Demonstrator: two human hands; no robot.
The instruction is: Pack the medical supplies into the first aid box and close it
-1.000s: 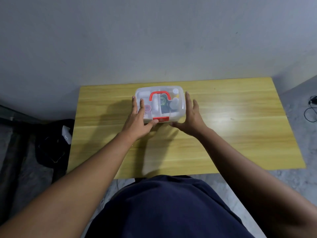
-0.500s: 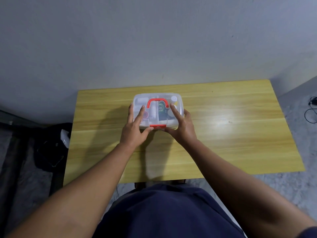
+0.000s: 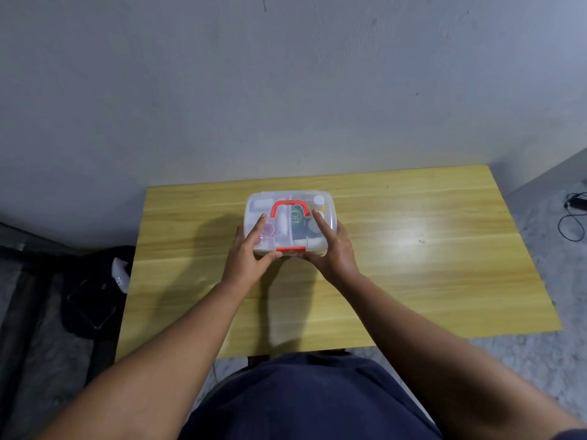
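A clear plastic first aid box (image 3: 287, 198) stands on the yellow wooden table (image 3: 413, 265), its lid down. A red handle (image 3: 289, 206) lies flat on the lid and a red latch (image 3: 290, 249) sits at the near edge. Supplies show through the lid: white rolls, a green item, a red-capped item. My left hand (image 3: 246, 258) grips the box's near left corner, fingers on the lid, thumb by the latch. My right hand (image 3: 332, 250) grips the near right corner in the same way.
A grey wall rises right behind the table. Dark bags with a white object (image 3: 122, 274) lie on the floor to the left. A black cable (image 3: 571, 217) lies on the floor at the far right. My dark blue shirt fills the bottom of the view.
My right hand has moved from the box's right side onto the lid, its thumb now at the latch. My left hand stays on the near left corner.
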